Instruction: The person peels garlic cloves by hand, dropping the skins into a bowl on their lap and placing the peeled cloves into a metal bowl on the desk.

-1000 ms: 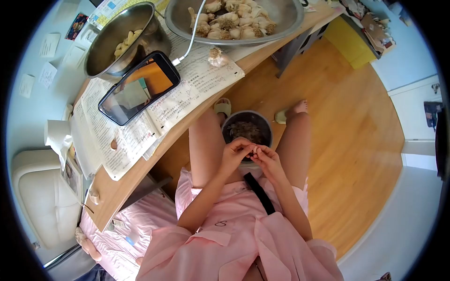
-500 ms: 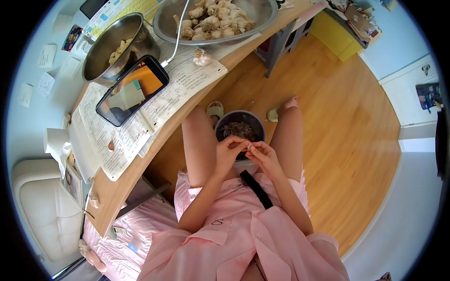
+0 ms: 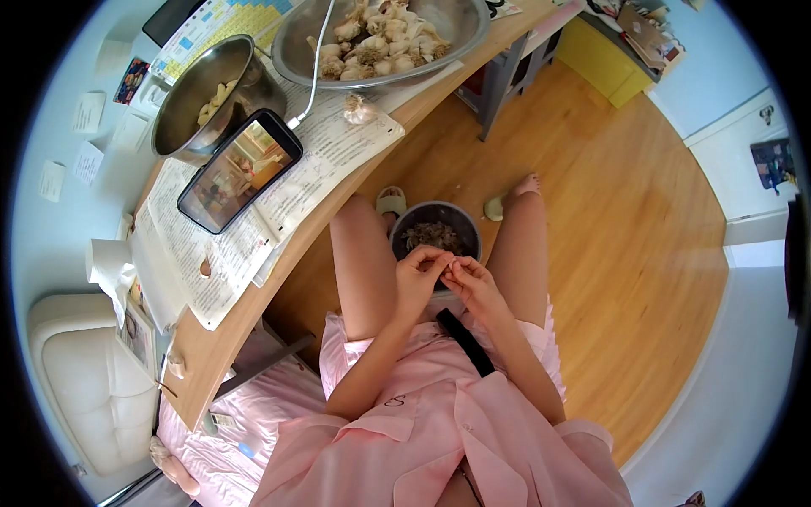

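Note:
My left hand [image 3: 418,277] and my right hand [image 3: 476,286] meet fingertip to fingertip between my knees. Pinched between them is a small pale garlic clove [image 3: 450,264], mostly covered by the fingers. Just beneath my hands, a dark round bucket [image 3: 472,226] stands on the floor with papery garlic skins [image 3: 431,236] inside. Up on the desk, a wide metal bowl [image 3: 291,66] contains several garlic bulbs [image 3: 384,42]. Peeled cloves [image 3: 217,101] lie in a deep steel pot [image 3: 173,118] left of it.
A phone [image 3: 241,171] with a white cable leans against the pot. Printed papers [image 3: 211,291] cover the wooden desk [image 3: 198,363], with a single garlic bulb [image 3: 358,109] and a loose clove [image 3: 205,267] on them. A yellow box [image 3: 596,63] stands by the far wall.
The phone's screen picture has changed. The view has shifted slightly. My hands stay pinched together over the bucket with only small finger movement.

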Action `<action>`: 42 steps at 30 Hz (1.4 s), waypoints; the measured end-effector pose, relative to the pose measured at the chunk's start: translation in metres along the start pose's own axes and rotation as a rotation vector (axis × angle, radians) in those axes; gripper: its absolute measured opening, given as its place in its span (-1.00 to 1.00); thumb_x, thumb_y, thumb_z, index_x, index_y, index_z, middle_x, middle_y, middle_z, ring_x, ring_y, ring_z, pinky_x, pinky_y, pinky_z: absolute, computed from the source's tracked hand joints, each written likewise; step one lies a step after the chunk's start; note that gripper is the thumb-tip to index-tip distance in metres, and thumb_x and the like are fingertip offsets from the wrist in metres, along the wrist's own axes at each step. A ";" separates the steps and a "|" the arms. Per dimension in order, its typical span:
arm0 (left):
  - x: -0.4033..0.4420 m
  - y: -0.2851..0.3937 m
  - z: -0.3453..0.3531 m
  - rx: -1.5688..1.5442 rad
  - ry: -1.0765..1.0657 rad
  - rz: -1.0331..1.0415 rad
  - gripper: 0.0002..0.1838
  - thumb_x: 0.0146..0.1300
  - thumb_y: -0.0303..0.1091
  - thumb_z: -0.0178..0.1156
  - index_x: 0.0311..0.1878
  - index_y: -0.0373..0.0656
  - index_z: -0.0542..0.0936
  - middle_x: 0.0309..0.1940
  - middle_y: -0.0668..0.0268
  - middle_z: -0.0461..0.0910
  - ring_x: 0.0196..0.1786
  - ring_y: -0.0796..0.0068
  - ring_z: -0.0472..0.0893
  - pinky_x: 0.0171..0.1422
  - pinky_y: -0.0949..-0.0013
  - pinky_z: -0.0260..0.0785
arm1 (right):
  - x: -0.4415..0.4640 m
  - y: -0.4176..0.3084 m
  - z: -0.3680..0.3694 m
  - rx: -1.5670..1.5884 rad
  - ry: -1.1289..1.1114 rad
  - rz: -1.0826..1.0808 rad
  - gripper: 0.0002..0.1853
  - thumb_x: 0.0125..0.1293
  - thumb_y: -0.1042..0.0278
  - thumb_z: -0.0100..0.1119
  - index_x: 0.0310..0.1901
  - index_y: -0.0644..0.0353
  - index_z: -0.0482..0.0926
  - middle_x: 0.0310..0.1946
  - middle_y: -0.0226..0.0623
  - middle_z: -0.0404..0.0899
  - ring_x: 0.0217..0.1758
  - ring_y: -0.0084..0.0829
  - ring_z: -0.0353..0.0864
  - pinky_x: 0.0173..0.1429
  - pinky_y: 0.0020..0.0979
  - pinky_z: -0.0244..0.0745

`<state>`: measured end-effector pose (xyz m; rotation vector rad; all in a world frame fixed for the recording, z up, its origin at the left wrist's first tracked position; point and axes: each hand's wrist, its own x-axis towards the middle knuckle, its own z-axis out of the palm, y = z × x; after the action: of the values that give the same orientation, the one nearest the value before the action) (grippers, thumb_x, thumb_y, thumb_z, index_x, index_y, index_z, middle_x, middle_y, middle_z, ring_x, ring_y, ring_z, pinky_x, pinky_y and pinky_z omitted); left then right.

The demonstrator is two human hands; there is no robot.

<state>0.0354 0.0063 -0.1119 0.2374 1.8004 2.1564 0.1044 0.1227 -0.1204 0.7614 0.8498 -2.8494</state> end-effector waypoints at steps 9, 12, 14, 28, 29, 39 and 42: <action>-0.011 0.016 -0.004 -0.192 -0.080 -0.319 -0.88 0.23 -0.42 0.19 -0.26 -0.28 0.59 -0.39 0.35 0.60 -0.33 0.65 0.53 -0.17 0.59 0.37 | -0.003 -0.006 -0.013 0.106 -0.200 0.171 -0.94 0.29 0.41 0.11 -0.23 0.13 0.46 -0.32 -0.45 0.48 -0.25 -0.59 0.53 0.06 -0.42 0.52; -0.014 0.020 -0.005 -0.230 -0.113 -0.393 -0.85 0.25 -0.38 0.17 -0.24 -0.27 0.58 -0.40 0.36 0.59 -0.33 0.66 0.53 -0.17 0.59 0.36 | -0.007 -0.012 -0.011 0.062 -0.206 0.207 -0.96 0.30 0.43 0.09 -0.27 0.12 0.44 -0.29 -0.44 0.47 -0.24 -0.59 0.52 0.06 -0.44 0.53; -0.013 0.020 -0.004 -0.208 -0.139 -0.384 -0.85 0.27 -0.37 0.16 -0.23 -0.27 0.58 -0.40 0.36 0.58 -0.32 0.66 0.52 -0.17 0.60 0.36 | -0.004 -0.005 -0.018 0.110 -0.231 0.179 -0.93 0.29 0.43 0.10 -0.21 0.14 0.45 -0.28 -0.41 0.50 -0.23 -0.59 0.55 0.04 -0.43 0.55; 0.001 0.013 0.003 0.150 -0.081 0.004 -0.90 0.21 -0.45 0.17 -0.35 -0.30 0.56 -0.42 0.33 0.57 -0.33 0.61 0.52 -0.18 0.54 0.37 | -0.004 -0.031 0.004 -0.561 -0.100 -0.198 -0.79 0.19 0.55 0.20 -0.11 0.29 0.55 -0.25 -0.33 0.54 -0.18 -0.52 0.57 -0.05 -0.52 0.51; 0.001 0.015 0.003 0.210 -0.080 0.048 -0.90 0.20 -0.45 0.17 -0.36 -0.30 0.55 -0.41 0.32 0.57 -0.33 0.60 0.52 -0.17 0.52 0.37 | -0.003 -0.030 0.005 -0.654 -0.081 -0.301 -0.79 0.17 0.57 0.21 -0.13 0.31 0.56 -0.25 -0.33 0.55 -0.18 -0.52 0.58 -0.05 -0.53 0.50; 0.001 0.004 0.007 0.017 -0.027 -0.062 -0.87 0.25 -0.39 0.17 -0.29 -0.28 0.55 -0.39 0.36 0.58 -0.32 0.64 0.51 -0.17 0.54 0.35 | 0.007 -0.007 -0.001 -0.477 0.046 -0.340 -0.75 0.17 0.54 0.25 -0.09 0.36 0.57 -0.21 -0.33 0.57 -0.19 -0.56 0.55 -0.07 -0.60 0.46; 0.001 -0.006 0.002 0.090 0.060 -0.070 -0.84 0.27 -0.38 0.15 -0.26 -0.30 0.53 -0.38 0.36 0.59 -0.31 0.66 0.50 -0.16 0.57 0.35 | 0.002 -0.001 0.002 -0.273 0.199 -0.237 -0.74 0.22 0.49 0.21 -0.06 0.38 0.55 -0.19 -0.30 0.57 -0.18 -0.55 0.56 -0.04 -0.58 0.48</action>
<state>0.0365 0.0096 -0.1177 0.1293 1.9122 2.0584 0.1015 0.1228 -0.1192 0.9749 1.4096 -2.7925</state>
